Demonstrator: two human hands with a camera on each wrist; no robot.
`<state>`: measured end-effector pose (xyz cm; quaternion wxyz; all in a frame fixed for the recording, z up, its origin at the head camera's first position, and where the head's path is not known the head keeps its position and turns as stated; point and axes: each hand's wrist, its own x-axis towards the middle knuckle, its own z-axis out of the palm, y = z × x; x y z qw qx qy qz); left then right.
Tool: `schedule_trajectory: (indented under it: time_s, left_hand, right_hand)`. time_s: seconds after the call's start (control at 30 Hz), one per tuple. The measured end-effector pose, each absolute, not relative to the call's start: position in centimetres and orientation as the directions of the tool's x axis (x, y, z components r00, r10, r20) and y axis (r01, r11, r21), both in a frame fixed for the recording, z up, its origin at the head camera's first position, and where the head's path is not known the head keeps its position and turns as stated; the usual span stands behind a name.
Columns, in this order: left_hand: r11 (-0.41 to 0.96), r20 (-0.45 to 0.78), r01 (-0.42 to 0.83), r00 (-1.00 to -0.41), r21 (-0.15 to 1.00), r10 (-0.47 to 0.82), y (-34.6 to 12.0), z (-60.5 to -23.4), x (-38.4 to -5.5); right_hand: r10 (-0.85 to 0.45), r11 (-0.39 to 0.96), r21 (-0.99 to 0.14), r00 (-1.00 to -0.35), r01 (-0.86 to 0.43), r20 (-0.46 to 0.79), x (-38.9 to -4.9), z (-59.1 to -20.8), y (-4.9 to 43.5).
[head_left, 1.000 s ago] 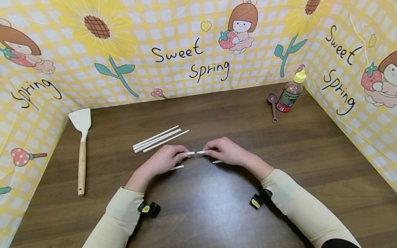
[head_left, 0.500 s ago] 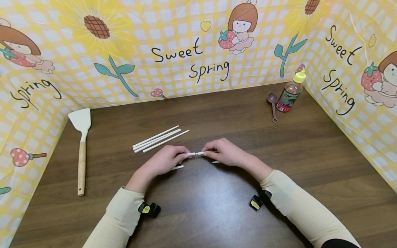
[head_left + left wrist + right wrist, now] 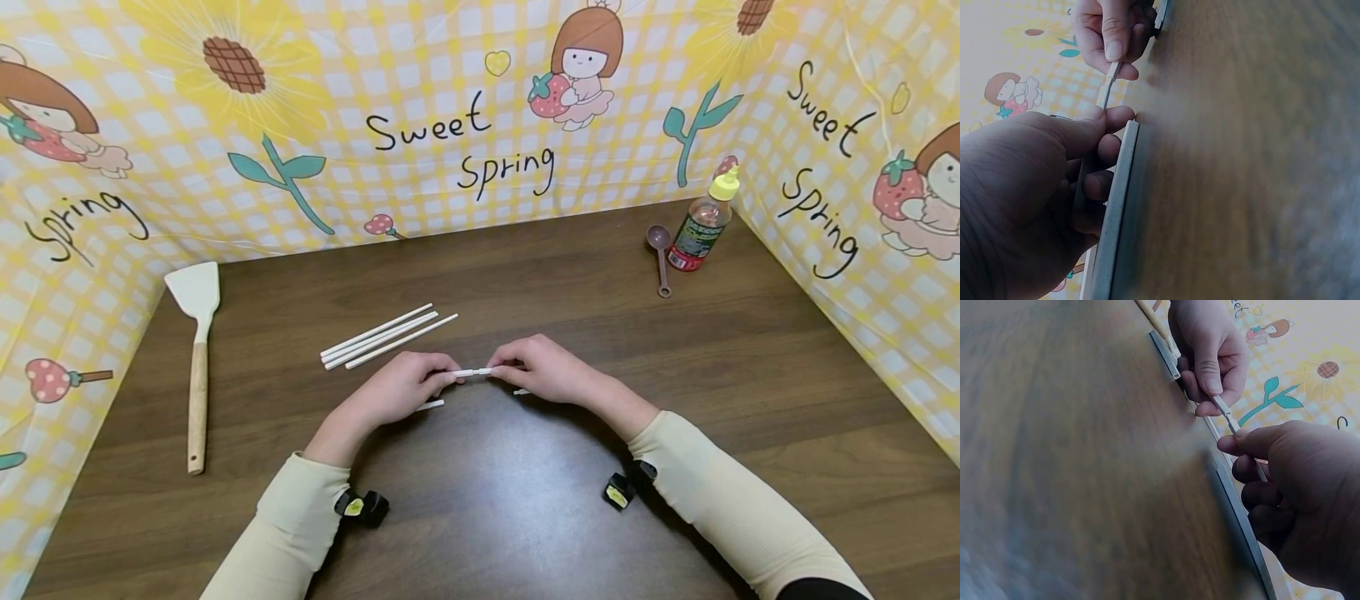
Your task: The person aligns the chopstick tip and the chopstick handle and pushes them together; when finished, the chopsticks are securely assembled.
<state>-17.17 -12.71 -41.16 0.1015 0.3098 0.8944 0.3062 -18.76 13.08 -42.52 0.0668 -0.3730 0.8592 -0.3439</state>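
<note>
Left stick (image 3: pixel 1103 97) and right stick (image 3: pixel 1114 70), white, ends meeting — held over bench (image 3: pixel 480 492).
Left hand (image 3: pixel 401 387), fingers (image 3: pixel 1110 149) pinching left stick; right hand (image 3: pixel 543 369), fingers pinching right stick — loose white sticks (image 3: pixel 381 339) lying beyond left hand.

Slim stick (image 3: pixel 1234 426) in right hand (image 3: pixel 1300 478)

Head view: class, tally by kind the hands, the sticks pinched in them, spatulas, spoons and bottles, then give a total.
Hands (left hand, right hand): 2
Pinched sticks (left stick, right stick): 2
Spatula: 1
Spoon: 1
Bottle: 1
Total: 7
</note>
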Motion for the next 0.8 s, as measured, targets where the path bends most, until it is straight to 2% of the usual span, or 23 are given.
schedule_trajectory:
  time_s: [0.8]
  left_hand:
    - [0.624, -0.004, 0.483, -0.789, 0.614, 0.615, -12.56, -41.06, -17.21]
  right_hand:
    - [-0.693, 0.476, -0.635, -0.704, -0.609, 0.155, -18.55, -42.29, 12.89]
